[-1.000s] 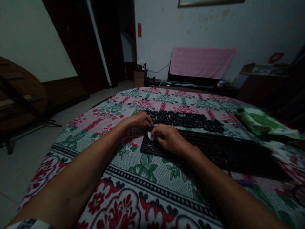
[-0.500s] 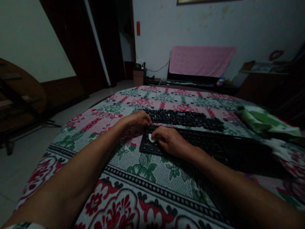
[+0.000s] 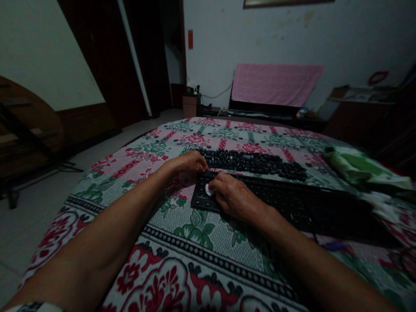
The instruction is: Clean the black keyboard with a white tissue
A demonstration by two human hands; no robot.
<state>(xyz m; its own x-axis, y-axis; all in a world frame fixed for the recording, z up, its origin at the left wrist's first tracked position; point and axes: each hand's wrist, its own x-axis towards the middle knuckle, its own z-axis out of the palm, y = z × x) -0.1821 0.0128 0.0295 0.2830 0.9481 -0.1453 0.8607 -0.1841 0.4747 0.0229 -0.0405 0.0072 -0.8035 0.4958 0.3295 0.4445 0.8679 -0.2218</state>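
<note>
A long black keyboard base (image 3: 276, 190) with its keycaps off lies on the flowered tablecloth, its left end nearest me. My left hand (image 3: 193, 162) is closed at the far left corner of the base, fingers curled against its edge. In my right hand (image 3: 234, 195), the fingertips pinch a small white wad of tissue (image 3: 209, 190) and press it on the key area at the left end. The palm and wrist cover part of the base. Just beyond it, loose black keycaps (image 3: 250, 160) are spread in a long heap.
At the right lie a green and white soft pack (image 3: 360, 167) and a crumpled white tissue (image 3: 385, 206). A purple item (image 3: 334, 246) shows near my right forearm. The patterned tablecloth (image 3: 191, 225) covers the table. A pink cloth (image 3: 276, 84) hangs over a dark panel by the wall.
My right hand and the tissue have shifted slightly to the right and down over the base. The left hand stays at the corner. More of the purple item shows.
</note>
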